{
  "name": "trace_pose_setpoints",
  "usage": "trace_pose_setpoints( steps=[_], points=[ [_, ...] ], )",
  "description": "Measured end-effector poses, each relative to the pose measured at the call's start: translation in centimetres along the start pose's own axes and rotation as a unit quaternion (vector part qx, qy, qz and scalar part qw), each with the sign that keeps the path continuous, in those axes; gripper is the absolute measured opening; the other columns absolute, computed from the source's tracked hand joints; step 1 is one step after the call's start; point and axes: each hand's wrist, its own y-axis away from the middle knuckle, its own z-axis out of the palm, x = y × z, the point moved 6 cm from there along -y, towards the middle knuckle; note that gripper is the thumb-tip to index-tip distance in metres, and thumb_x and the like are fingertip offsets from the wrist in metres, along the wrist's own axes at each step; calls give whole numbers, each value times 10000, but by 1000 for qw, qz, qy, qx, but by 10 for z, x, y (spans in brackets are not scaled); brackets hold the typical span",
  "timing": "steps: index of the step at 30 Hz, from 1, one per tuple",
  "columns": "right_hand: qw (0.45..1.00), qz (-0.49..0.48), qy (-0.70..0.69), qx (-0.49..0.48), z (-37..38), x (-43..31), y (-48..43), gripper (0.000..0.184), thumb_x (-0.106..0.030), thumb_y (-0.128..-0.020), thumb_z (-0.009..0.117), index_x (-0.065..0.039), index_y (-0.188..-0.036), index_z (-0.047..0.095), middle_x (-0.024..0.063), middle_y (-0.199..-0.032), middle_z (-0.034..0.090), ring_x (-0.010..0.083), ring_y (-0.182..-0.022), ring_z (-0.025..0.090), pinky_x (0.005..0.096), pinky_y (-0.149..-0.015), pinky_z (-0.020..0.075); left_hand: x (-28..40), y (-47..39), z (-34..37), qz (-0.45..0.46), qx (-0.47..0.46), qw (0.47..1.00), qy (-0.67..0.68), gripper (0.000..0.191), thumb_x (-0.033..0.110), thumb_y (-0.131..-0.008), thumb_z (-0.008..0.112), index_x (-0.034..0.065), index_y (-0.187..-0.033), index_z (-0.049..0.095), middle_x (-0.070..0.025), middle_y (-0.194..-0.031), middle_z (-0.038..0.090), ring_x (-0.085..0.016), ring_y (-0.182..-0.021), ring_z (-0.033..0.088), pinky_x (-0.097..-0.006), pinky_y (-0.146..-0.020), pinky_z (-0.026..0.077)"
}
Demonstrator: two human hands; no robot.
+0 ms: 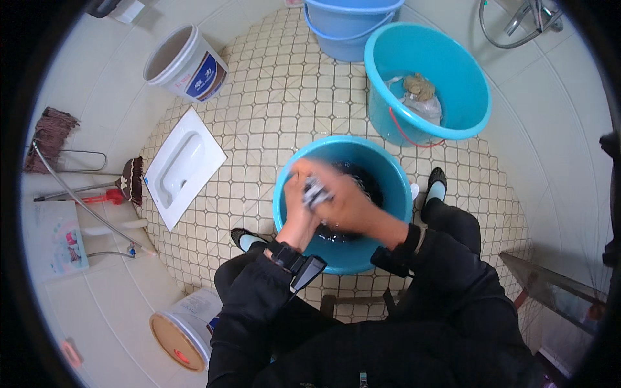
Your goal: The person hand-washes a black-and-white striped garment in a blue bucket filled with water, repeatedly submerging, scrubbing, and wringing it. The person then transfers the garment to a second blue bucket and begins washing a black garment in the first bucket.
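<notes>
Both of my hands meet over the left part of a round teal plastic tub (349, 266), which stands on the floor between my feet. A small wet black-and-white cloth (316, 192) is bunched between them. My left hand (297, 199) grips it from the left, fingers closed. My right hand (347, 201), blurred by motion, presses on the cloth from the right. Below the hands, dark water (364, 182) with some bubbles fills the tub's bottom; whether dark fabric lies in it, I cannot tell.
A larger teal bucket (473, 119) with wet cloths stands ahead right, beside a blue bucket (351, 29). On the left are a squat toilet (187, 167), a white plastic pail (174, 58) and a toilet brush (131, 182). A lidded pail (179, 342) stands at lower left.
</notes>
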Motion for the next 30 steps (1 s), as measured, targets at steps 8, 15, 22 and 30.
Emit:
trace_pose_setpoints(
  steps=[8, 15, 22, 30],
  points=[
    [962, 22, 221, 160, -18, -1, -15, 248, -280, -837, 642, -63, -777, 538, 160, -710, 608, 331, -623, 617, 417, -510, 463, -3, -5, 54, -34, -38, 999, -8, 538, 610, -948, 356, 109, -856, 530, -8, -813, 555, -135, -819, 550, -292, -675, 466],
    [937, 15, 299, 178, -10, 18, -15, 371, -379, -854, 627, -46, -729, 523, 174, -617, 583, 341, -545, 593, 410, -462, 456, -3, 6, -7, 9, 266, 960, -88, 538, 593, -963, 318, 105, -1045, 530, -58, -991, 587, -211, -951, 577, -342, -795, 481],
    [955, -25, 287, 68, 12, 12, -4, 338, -381, -858, 622, -46, -850, 576, 183, -769, 583, 345, -578, 602, 426, -461, 457, -5, -2, 31, -24, 3, 999, 23, 534, 598, -953, 352, 103, -889, 541, -40, -823, 578, -186, -809, 576, -336, -681, 476],
    [926, -138, 347, 61, 20, 18, 2, 254, -282, -840, 637, -54, -787, 539, 156, -669, 575, 335, -566, 603, 414, -446, 452, -15, 11, 38, -67, -106, 987, 102, 424, 502, -1001, 310, 124, -904, 475, -24, -818, 475, -178, -822, 495, -300, -755, 420]
  ],
)
